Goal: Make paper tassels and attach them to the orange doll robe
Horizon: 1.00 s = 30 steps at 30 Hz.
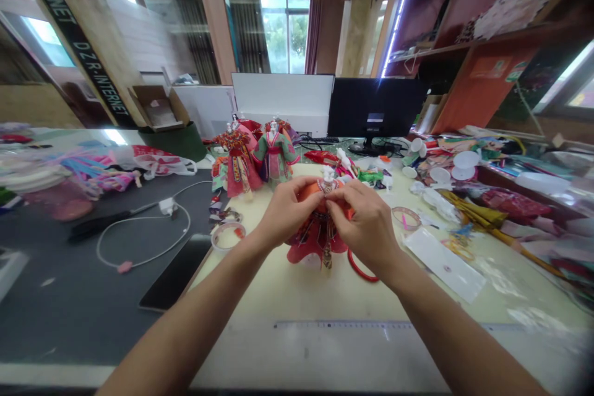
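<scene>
A small doll in a red and orange costume (305,255) stands upright on the pale table, its white head showing above my fingers. My left hand (291,209) is closed at the doll's chest, thumb and fingertips pinching the front of the costume. From the other side my right hand (364,219) pinches at the same spot, its fingertips almost meeting the left ones. Whether a small piece sits between the fingertips is hidden. A red ring (362,269) lies on the table beside the doll, partly behind my right hand.
Several dressed dolls (276,151) stand at the back left. A shallow white dish (227,236), a phone (176,272) and a white cable (139,218) lie left. A ruler (343,325) lies in front. A white packet (445,263) and heaped fabric (515,204) are right; monitors (375,108) stand behind.
</scene>
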{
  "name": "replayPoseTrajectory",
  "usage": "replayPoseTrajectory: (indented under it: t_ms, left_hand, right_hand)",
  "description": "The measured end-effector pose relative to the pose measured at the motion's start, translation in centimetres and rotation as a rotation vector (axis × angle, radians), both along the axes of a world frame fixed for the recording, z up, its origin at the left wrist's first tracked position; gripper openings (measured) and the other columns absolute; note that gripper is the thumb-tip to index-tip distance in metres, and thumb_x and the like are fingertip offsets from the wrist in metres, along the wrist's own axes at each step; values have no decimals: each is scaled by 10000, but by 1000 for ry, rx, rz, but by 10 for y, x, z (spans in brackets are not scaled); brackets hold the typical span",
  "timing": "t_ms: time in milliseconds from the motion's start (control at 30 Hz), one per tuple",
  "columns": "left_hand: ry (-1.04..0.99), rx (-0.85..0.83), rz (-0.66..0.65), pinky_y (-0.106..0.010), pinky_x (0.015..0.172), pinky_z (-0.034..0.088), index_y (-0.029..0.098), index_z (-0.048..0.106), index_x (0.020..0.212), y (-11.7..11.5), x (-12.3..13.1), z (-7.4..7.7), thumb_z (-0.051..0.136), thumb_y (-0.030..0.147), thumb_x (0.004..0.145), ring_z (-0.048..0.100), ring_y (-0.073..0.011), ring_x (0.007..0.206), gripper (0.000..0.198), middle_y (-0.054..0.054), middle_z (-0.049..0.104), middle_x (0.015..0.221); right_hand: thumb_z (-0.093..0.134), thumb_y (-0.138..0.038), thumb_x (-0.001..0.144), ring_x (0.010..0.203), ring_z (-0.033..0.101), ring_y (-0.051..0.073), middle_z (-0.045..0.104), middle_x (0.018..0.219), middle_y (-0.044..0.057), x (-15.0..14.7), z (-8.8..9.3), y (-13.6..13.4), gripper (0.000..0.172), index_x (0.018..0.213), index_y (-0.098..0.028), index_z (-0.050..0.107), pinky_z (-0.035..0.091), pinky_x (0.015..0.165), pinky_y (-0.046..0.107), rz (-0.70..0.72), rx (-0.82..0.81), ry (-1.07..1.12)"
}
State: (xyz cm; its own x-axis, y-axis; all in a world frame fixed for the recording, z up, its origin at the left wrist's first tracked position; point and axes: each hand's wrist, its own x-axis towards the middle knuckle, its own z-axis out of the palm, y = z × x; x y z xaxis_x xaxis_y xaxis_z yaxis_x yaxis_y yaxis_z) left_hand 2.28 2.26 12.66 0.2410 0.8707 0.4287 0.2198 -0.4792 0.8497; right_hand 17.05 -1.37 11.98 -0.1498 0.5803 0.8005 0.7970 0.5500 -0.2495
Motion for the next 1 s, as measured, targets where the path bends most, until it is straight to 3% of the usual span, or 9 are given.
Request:
replayPoseTrajectory:
  t_ms: [533, 833, 1000]
  left_hand:
    - [20, 10, -48, -289, 782, 469, 184, 641, 1057, -1, -2, 0, 561, 262, 793, 607, -171, 851, 287, -45, 675, 929]
    - [16, 68, -26, -290, 781, 469, 182, 654, 994, -2, 2, 1, 660, 303, 726, 607, -176, 831, 295, -41, 676, 909]
    - [-25, -15, -26, -293, 768, 473, 188, 654, 1008, 6, -2, 0, 659, 323, 731, 611, -173, 822, 309, -48, 677, 907]
  right_hand:
    - [553, -188, 809, 688, 517, 144, 554, 737, 3, 10, -4, 1, 11, 803, -197, 552, 428, 680, 312, 112, -22, 211]
    - [527, -161, 819, 744, 544, 154, 573, 781, 16, 12, -12, 4, 67, 850, -204, 567, 449, 709, 326, 168, -17, 202]
    - [551, -183, 812, 786, 560, 148, 585, 856, 24, 20, -13, 6, 88, 896, -195, 574, 463, 750, 321, 123, 8, 325]
